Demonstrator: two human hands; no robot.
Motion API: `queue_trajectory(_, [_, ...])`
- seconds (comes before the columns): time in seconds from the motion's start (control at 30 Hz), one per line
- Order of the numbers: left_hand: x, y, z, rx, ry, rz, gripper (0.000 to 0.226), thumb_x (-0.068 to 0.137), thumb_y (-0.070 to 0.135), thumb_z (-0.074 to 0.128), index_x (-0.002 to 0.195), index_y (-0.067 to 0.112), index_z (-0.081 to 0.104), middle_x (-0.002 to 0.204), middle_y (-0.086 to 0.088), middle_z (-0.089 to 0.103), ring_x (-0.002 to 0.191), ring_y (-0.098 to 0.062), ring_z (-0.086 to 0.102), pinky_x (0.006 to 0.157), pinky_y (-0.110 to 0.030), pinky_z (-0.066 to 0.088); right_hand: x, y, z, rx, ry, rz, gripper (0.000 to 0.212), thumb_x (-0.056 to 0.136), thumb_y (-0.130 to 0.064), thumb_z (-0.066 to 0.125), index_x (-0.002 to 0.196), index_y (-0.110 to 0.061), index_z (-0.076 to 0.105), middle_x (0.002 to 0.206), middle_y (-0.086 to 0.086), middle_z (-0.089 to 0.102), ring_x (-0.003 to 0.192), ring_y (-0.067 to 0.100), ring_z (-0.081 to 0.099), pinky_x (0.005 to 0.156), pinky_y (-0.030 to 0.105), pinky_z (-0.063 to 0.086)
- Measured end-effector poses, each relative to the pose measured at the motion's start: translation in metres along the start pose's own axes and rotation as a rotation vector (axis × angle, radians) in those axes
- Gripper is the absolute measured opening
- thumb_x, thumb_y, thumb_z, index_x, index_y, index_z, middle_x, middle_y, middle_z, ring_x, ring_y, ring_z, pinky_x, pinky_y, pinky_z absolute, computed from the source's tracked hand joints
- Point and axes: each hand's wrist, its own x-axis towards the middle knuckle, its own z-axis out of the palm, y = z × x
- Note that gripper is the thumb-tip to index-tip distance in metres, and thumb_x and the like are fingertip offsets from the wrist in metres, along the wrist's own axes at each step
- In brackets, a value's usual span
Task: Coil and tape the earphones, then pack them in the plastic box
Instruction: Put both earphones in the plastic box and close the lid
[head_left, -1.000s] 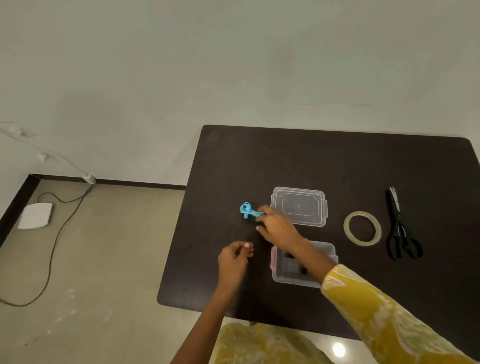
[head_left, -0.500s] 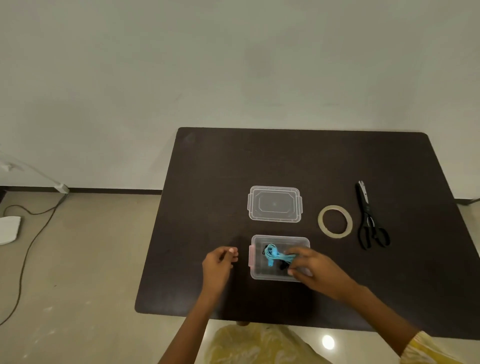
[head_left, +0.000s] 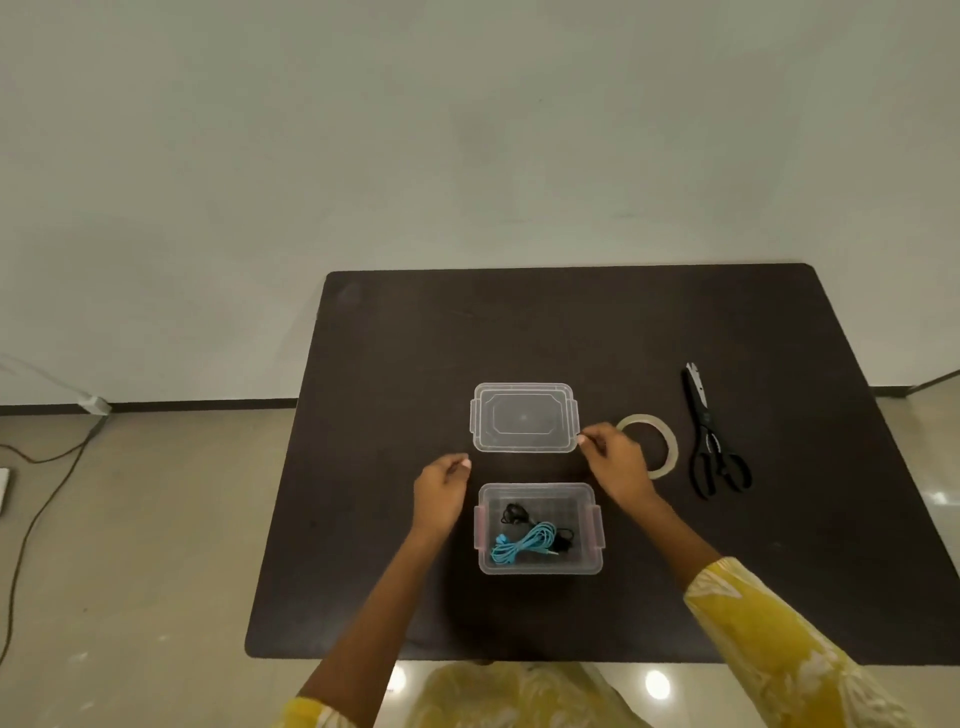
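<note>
One plastic box (head_left: 540, 566), open, on dark table (head_left: 395, 582); two earphone sets inside.

Inside box: one coiled blue earphones (head_left: 522, 543) toward front, one black earphones (head_left: 515, 514) behind it. Just beyond box: left hand (head_left: 439, 491) at left, fingers curled together, empty; right hand (head_left: 615, 462) at right, fingertips pinched at corner of one loose lid (head_left: 524, 417). Farther right of box: one tape roll (head_left: 667, 449), partly covered by right hand, then one pair of black scissors (head_left: 709, 436).
</note>
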Motion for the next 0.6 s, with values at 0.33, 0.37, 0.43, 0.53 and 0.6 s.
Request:
queue_trajectory(0.33, [0.041,0.026,0.024,-0.064,-0.117,0.026,0.033,0.093,0.000,0.046,0.124,0.006,0.058,0.121,-0.007,0.063,0.113,-0.017,0.056,0.093,-0.021,0.042,0.021,-0.002,0.006,0.085,-0.169,0.036,0.059,0.082,0.014,0.048,0.135,-0.011,0.048,0.134,0.016,0.050,0.119,0.029,0.053,0.102,0.041,0.045])
queue_trajectory(0.37, [0.040,0.029,0.023,-0.066,-0.090,0.032,0.029,0.092,-0.002,0.046,0.116,0.006,0.060,0.115,-0.006,0.065,0.108,-0.016,0.057,0.087,-0.016,0.044,0.020,-0.004,0.004,0.098,-0.145,0.039,0.064,0.079,0.018,0.048,0.136,-0.011,0.047,0.133,0.018,0.050,0.119,0.030,0.053,0.101,0.040,0.045])
queue_trajectory(0.43, [0.036,0.036,0.018,-0.049,-0.028,0.078,0.029,0.091,-0.005,0.045,0.103,0.014,0.062,0.104,-0.002,0.066,0.097,-0.011,0.057,0.077,-0.009,0.045,0.017,-0.008,-0.003,0.107,-0.072,0.015,0.065,0.075,0.021,0.050,0.133,-0.010,0.051,0.127,0.018,0.051,0.116,0.028,0.055,0.097,0.036,0.048])
queue_trajectory(0.53, [0.023,0.045,0.005,0.021,0.051,0.166,0.036,0.089,-0.010,0.043,0.114,0.008,0.061,0.117,-0.011,0.057,0.097,-0.012,0.056,0.089,-0.022,0.047,0.003,-0.015,-0.017,0.187,0.050,-0.028,0.045,0.077,0.010,0.067,0.119,-0.004,0.061,0.113,0.015,0.058,0.103,0.023,0.061,0.084,0.024,0.050])
queue_trajectory(0.6, [0.007,0.049,-0.006,0.029,0.100,0.220,0.039,0.087,-0.012,0.046,0.118,0.005,0.060,0.120,-0.010,0.054,0.098,-0.010,0.056,0.087,-0.016,0.045,-0.014,-0.020,-0.026,0.268,0.126,-0.085,0.031,0.077,0.001,0.073,0.107,-0.003,0.066,0.102,0.012,0.063,0.091,0.019,0.063,0.077,0.016,0.049])
